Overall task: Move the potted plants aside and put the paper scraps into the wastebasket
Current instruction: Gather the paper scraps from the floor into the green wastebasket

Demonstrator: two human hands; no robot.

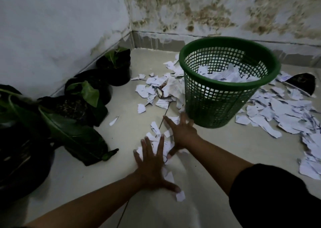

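The potted plants [81, 95] already stand along the left wall of the floor [217, 149], so leave them. Your wastebasket [225, 81], light mesh plastic and part-filled, stands near the back corner and will likely tip if knocked. Paper scraps [278, 116] lie on both sides of it: weightless, limp, slippery on tile. Your left hand [152, 163] and right hand [182, 132] lie flat, fingers spread, over a small heap [166, 146]; rake it together, then scoop from underneath.

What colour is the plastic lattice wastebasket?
Green: the plastic lattice wastebasket shows clearly in the head view.
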